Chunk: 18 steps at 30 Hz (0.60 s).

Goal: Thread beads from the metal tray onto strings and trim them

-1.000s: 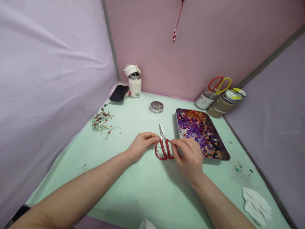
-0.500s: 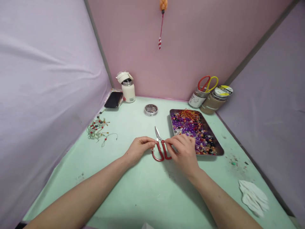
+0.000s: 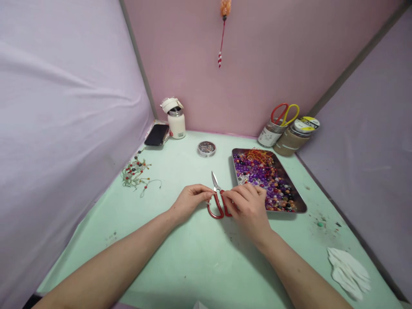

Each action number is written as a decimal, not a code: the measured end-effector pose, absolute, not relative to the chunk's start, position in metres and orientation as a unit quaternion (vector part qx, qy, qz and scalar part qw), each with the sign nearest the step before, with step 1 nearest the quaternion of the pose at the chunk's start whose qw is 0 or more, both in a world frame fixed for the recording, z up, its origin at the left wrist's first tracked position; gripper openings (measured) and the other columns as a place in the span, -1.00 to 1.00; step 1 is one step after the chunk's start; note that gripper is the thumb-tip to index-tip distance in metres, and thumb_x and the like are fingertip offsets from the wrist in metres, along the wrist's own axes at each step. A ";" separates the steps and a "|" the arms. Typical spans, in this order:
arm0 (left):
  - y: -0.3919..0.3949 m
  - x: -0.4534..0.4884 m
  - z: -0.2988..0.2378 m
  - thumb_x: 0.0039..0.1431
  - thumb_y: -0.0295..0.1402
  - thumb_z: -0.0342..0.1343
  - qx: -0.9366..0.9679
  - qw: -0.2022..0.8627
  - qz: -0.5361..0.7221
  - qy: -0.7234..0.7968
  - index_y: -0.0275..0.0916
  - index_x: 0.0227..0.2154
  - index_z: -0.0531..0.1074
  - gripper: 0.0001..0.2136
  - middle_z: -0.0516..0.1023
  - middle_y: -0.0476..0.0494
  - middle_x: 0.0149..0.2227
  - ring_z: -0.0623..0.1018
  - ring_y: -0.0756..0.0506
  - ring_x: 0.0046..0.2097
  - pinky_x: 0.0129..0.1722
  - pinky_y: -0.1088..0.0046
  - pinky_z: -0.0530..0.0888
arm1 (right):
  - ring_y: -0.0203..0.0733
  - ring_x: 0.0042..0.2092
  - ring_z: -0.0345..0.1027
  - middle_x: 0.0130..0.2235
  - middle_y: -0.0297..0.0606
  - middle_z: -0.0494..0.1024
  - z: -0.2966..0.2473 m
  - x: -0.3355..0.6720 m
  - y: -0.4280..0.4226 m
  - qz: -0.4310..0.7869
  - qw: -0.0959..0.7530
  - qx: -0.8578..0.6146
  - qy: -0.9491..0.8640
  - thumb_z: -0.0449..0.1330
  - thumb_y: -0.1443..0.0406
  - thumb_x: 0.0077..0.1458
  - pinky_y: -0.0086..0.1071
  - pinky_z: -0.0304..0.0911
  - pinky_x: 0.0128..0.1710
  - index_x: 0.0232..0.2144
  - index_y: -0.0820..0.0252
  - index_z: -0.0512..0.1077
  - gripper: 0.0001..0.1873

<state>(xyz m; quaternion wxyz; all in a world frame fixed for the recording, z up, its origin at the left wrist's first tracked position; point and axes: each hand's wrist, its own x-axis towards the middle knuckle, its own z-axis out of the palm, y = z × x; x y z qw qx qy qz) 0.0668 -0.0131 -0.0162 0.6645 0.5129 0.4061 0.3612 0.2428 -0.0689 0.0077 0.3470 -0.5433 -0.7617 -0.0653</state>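
Note:
My left hand (image 3: 192,202) is closed in a pinch, thumb against forefinger, just left of a pair of scissors. Facing it, my right hand (image 3: 249,209) pinches too, its fingertips a short way off over the red handles. Whatever the two pinches hold is too small to make out. Underneath lie the scissors (image 3: 218,205), blades pointing away from me, with the right handle partly covered by my right hand. Right behind that hand is a metal tray (image 3: 289,180) of mixed purple, orange, dark and clear beads (image 3: 257,169), with orange-red thread (image 3: 259,155) at its far end.
A tangle of green beaded strings (image 3: 135,171) lies at left, near a phone (image 3: 157,134) and a white bottle (image 3: 177,125). A small round case (image 3: 206,148) sits mid-table. Jars (image 3: 291,139) stand back right; a white cloth (image 3: 349,272) lies front right. A beaded pendant (image 3: 222,38) hangs at the wall.
The whole view has shifted slightly, so things appear a little further right. Both hands keep their pinches over the scissors. The red bit at my right fingertips shows less now.

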 end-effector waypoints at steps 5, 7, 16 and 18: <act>-0.014 0.067 -0.015 -0.08 -0.33 0.23 0.519 0.659 0.365 0.404 -0.28 -0.47 0.56 -0.87 0.56 -0.13 -0.41 0.46 -0.03 -0.35 -0.24 0.44 0.38 | -0.28 -0.33 0.21 -0.47 -0.35 0.45 0.009 0.242 -0.069 -0.073 0.344 -0.544 -0.762 0.12 0.30 0.16 -0.26 -0.13 -0.24 -0.46 0.13 0.46 -0.83; -0.014 0.067 -0.015 -0.08 -0.32 0.23 0.518 0.660 0.367 0.401 -0.28 -0.46 0.56 -0.86 0.56 -0.13 -0.40 0.46 -0.04 -0.34 -0.23 0.43 0.38 | -0.28 -0.33 0.21 -0.47 -0.35 0.44 0.008 0.242 -0.069 -0.078 0.342 -0.544 -0.763 0.12 0.31 0.15 -0.26 -0.12 -0.24 -0.46 0.13 0.46 -0.83; -0.016 0.067 -0.010 -0.08 -0.33 0.23 0.538 0.646 0.362 0.402 -0.27 -0.48 0.55 -0.88 0.56 -0.12 -0.40 0.47 -0.03 -0.33 -0.22 0.45 0.37 | -0.27 -0.34 0.19 -0.48 -0.33 0.44 0.008 0.242 -0.069 -0.075 0.334 -0.543 -0.767 0.10 0.29 0.17 -0.26 -0.13 -0.23 -0.46 0.13 0.45 -0.81; -0.016 0.067 -0.009 -0.07 -0.34 0.22 0.544 0.644 0.360 0.400 -0.27 -0.48 0.55 -0.89 0.56 -0.12 -0.40 0.46 -0.03 -0.33 -0.22 0.46 0.37 | -0.26 -0.34 0.19 -0.47 -0.33 0.44 0.008 0.241 -0.069 -0.073 0.333 -0.543 -0.767 0.10 0.28 0.17 -0.26 -0.13 -0.23 -0.46 0.13 0.45 -0.81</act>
